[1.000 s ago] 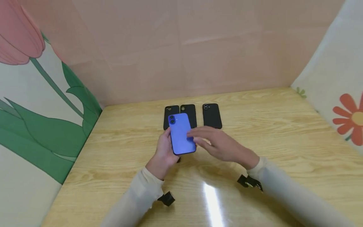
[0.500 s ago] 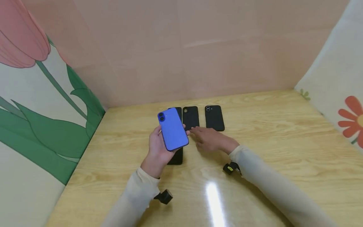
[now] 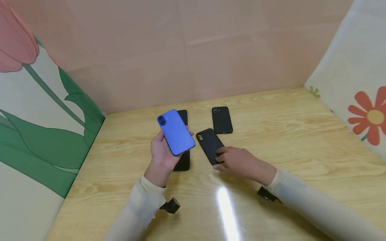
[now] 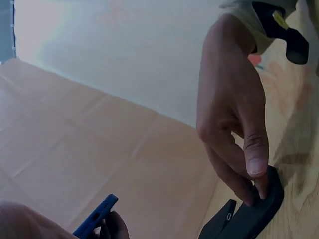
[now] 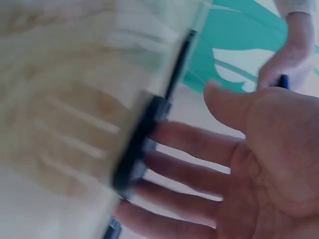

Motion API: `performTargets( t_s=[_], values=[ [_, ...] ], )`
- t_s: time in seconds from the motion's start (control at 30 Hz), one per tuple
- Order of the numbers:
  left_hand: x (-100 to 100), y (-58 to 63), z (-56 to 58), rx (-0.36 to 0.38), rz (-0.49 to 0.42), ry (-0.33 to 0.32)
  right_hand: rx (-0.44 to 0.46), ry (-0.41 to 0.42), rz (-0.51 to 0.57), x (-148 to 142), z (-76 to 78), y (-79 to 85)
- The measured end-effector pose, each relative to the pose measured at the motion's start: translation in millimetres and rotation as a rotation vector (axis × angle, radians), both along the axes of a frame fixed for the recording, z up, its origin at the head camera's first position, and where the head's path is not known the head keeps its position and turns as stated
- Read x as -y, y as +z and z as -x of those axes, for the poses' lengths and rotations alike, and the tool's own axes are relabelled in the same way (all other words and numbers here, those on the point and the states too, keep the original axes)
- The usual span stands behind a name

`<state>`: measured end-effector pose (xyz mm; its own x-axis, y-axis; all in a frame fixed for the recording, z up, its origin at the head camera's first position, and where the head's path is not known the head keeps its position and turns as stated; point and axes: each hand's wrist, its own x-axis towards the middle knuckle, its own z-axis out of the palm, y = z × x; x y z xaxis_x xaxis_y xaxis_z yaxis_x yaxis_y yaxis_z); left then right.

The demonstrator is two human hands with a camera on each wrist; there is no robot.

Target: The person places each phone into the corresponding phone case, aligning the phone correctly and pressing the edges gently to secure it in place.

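My left hand holds a blue smartphone, back and two lenses facing up, with fingertips at its right edge. Only a thin strip of the blue phone shows in the left wrist view. My right hand touches the lower right part of a black phone case, which lies slanted on the table; pale wood shows through its camera cutout. In the right wrist view, the right hand's fingers reach fairly straight to the dark case, and the thumb stands apart from it.
On the wooden table, another black phone-shaped piece with two lens rings lies behind the right hand. Dark pieces lie partly hidden beneath the left hand and blue phone. A pink backdrop closes off the far side.
My right hand has left the blue phone, reached to the middle black case and drawn it nearer, turning it slantwise. The left hand has shifted left with the blue phone, which tilts more.
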<state>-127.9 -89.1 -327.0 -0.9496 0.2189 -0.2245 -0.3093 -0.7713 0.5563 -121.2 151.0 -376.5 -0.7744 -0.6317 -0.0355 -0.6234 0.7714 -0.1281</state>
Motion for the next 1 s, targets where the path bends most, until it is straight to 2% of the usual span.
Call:
performTargets(
  t_s=[0.1, 0.23, 0.37, 0.5, 0.73, 0.87, 1.0],
  values=[
    [-2.9, -0.4, -0.8, 0.007, -0.055, -0.01, 0.039, -0.089, -0.029, -6.8, -5.7, 10.7],
    [-5.8, -2.1, -3.9, -0.035, -0.097, -0.074, -0.007, -0.162, -0.092, -8.0, -4.0, 13.0],
    [-6.1, -4.2, -7.8, -0.104, -0.135, -0.169, -0.014, -0.182, -0.181, -4.8, -1.1, 8.6],
    [-6.7, -5.4, -10.2, -0.133, -0.162, -0.213, 0.035, -0.2, -0.191, -8.6, 1.4, 4.6],
    [-13.7, -9.1, -10.9, -0.102, -0.24, -0.182, 0.166, -0.232, -0.191, -21.6, 5.4, 10.1],
    [-15.7, -11.3, -11.8, -0.073, -0.252, -0.165, 0.176, -0.245, -0.117, -26.2, 4.6, 23.8],
    [-15.7, -10.7, -12.9, -0.037, -0.242, -0.122, 0.138, -0.256, -0.029, -30.6, 0.1, 43.8]
  ],
)
